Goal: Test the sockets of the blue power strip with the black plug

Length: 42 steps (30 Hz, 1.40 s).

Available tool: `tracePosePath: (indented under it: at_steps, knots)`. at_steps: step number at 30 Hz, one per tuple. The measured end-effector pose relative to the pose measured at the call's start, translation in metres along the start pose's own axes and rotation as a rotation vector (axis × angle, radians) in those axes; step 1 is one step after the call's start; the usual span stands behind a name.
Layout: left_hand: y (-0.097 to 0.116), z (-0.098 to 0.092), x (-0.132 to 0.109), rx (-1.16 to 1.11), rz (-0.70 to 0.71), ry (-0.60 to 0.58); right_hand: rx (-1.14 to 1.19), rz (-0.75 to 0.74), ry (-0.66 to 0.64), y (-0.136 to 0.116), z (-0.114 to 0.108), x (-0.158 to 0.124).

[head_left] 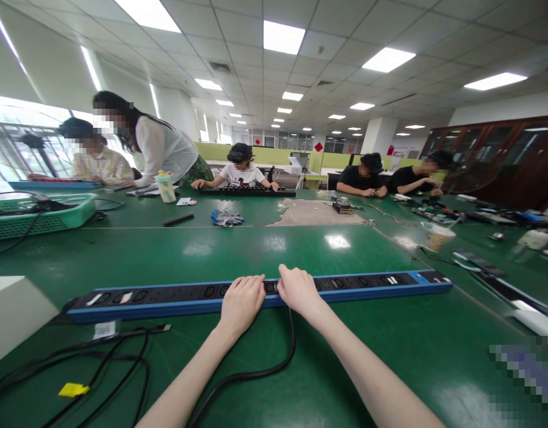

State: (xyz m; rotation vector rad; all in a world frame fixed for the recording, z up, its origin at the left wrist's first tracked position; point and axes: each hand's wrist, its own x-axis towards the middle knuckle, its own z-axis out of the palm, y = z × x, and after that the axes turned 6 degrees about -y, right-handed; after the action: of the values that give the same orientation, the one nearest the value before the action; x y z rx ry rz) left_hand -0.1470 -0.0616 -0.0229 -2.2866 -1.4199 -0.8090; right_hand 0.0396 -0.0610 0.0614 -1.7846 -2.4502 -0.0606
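A long blue-and-black power strip (176, 300) lies across the green table in front of me, with rows of sockets along its top. My left hand (243, 300) is closed over the strip just left of its middle, fingers curled toward the far edge. Right beside it, my right hand (298, 289) is closed in a fist on top of the strip. A black power cord (293, 339) runs up to the underside of this fist; its end is hidden there. One socket (271, 288) shows between the two hands.
Looped black cables (144, 356) with a yellow tag lie at the lower left, near a white box (15, 315). A green basket (73, 217) stands beyond. Gloves (227, 218), a drink cup (437, 238) and loose parts lie farther off. Several people are around the table.
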Motion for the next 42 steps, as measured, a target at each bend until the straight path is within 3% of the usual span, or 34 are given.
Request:
tracePosePath:
  at_steps: [6, 22, 26, 30, 32, 35, 38, 42]
  knots:
    - [-0.001, 0.002, 0.0, -0.018, -0.005, 0.003, -0.011, -0.03, -0.028, 0.003, 0.0, 0.002]
    - [-0.001, 0.004, -0.001, -0.005, 0.007, 0.002, 0.026, 0.025, 0.044, 0.001, 0.007, -0.004]
    - [-0.001, 0.004, -0.002, 0.005, 0.014, -0.007, 0.101, 0.058, 0.082, 0.011, -0.013, -0.003]
    - [-0.001, 0.004, -0.002, 0.012, 0.009, -0.019, 0.287, 0.085, 0.344, 0.04, -0.059, -0.01]
    - [0.0, 0.003, -0.002, 0.012, 0.003, -0.03, 0.428, 0.062, 0.398, 0.064, -0.077, -0.019]
    - [0.0, 0.003, -0.002, 0.016, 0.002, -0.036, 0.653, 0.063, 0.293, 0.112, -0.084, -0.036]
    - [0.0, 0.005, -0.002, 0.022, 0.005, -0.032, 0.869, 0.137, 0.111, 0.163, -0.073, -0.051]
    - [0.0, 0.007, -0.002, 0.021, 0.001, -0.023, 0.902, 0.206, 0.0, 0.207, -0.058, -0.06]
